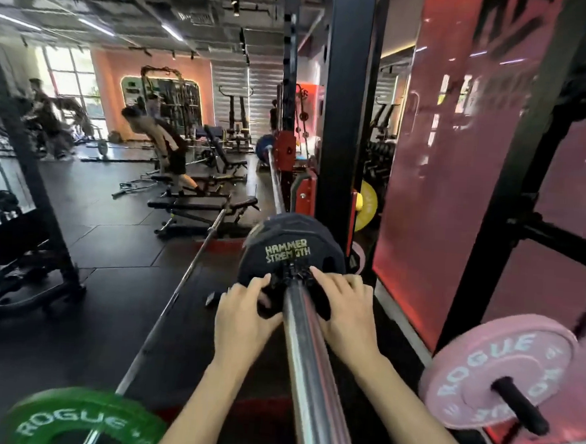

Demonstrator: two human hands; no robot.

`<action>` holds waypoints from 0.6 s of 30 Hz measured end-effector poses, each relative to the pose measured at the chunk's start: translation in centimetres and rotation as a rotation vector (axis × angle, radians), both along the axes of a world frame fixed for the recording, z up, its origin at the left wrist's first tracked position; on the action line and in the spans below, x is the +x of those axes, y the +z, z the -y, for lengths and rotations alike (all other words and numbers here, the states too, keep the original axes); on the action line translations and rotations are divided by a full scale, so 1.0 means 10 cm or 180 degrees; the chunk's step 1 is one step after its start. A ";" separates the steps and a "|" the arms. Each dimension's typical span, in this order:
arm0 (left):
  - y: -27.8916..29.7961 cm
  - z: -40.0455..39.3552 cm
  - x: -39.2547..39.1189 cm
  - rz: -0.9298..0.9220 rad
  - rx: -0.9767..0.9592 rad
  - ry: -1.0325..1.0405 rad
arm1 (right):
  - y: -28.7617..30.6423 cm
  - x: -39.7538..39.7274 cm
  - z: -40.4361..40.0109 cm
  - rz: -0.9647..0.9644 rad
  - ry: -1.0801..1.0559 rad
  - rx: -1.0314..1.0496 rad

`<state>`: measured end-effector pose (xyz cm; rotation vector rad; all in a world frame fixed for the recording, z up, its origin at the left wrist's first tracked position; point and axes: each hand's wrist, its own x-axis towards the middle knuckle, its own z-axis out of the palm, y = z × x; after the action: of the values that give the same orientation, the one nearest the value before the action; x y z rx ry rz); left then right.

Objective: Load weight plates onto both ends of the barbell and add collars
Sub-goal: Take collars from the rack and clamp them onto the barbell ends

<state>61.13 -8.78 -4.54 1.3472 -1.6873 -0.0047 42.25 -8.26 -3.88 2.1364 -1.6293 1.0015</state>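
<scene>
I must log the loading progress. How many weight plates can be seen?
5, maybe more hidden. Black plate on the near bar, at both hands; green plate bottom left; pink plate on a right peg; yellow plate behind the rack; blue plate on the bar's far end.

Two bare forearms, no sleeves in view. Left hand (244, 316) and right hand (346, 314) either side of the barbell sleeve (313, 377): no gloves, rings, watch or wristbands. Nails short, unpainted.
</scene>
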 end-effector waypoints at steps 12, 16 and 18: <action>-0.12 -0.14 -0.11 -0.0420 0.0148 0.0090 | 0.05 0.03 -0.10 0.0392 0.0107 -0.0023; -0.15 -0.12 -0.09 -0.0197 0.0269 0.0018 | -0.01 0.01 -0.09 0.0345 0.0075 -0.0050; -0.19 -0.09 -0.06 -0.0186 0.0113 -0.0096 | -0.02 0.01 -0.07 0.0095 0.0147 0.0011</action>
<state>60.50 -7.85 -6.44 1.3353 -1.6652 -0.0908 42.35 -7.58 -4.11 2.1807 -1.6033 1.0498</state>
